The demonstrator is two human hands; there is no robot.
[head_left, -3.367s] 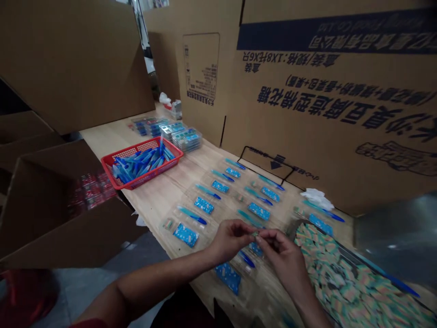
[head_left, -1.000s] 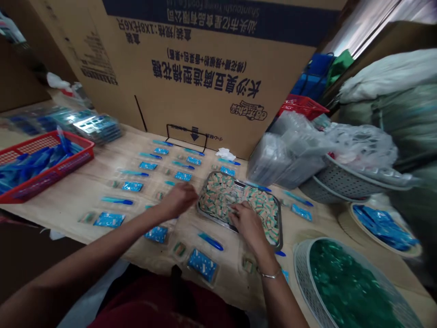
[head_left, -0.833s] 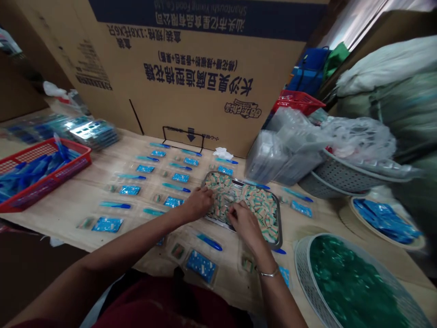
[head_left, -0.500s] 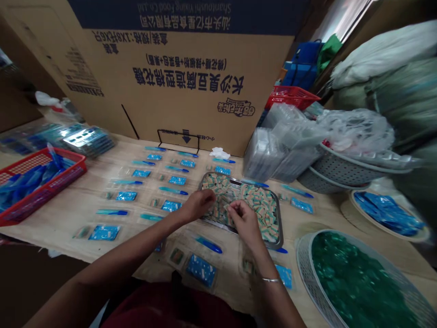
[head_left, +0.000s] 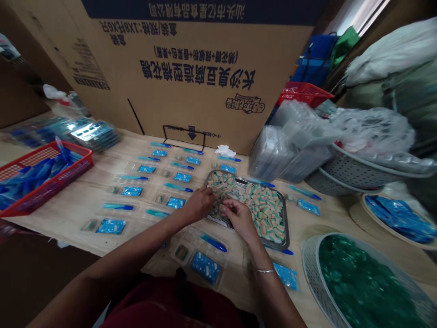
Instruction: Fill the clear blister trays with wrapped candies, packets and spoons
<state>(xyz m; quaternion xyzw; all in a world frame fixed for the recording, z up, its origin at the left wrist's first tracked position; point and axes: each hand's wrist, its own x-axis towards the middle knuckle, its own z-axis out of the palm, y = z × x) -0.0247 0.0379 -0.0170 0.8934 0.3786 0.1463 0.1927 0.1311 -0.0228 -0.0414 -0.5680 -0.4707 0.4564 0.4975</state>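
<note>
A metal tray (head_left: 286,225) full of small striped candy pieces (head_left: 264,207) lies on the table in front of me. My left hand (head_left: 199,204) rests curled at the tray's near left corner. My right hand (head_left: 239,216) is just beside it, fingers pinched over the candy; what they hold is too small to name. Clear plastic packs (head_left: 132,191) with blue sachets and blue sticks lie in rows to the left and in front of the tray.
A red basket (head_left: 73,172) of blue sticks sits far left. A white basket (head_left: 309,255) of green pieces and a plate (head_left: 365,212) of blue sachets are at the right. A big cardboard box (head_left: 191,100) stands behind; stacked clear trays (head_left: 283,150) and a grey basket (head_left: 355,175) are back right.
The view swung from the left side of the table to the tray. Both hands moved onto the tray's near left corner and came close together.
</note>
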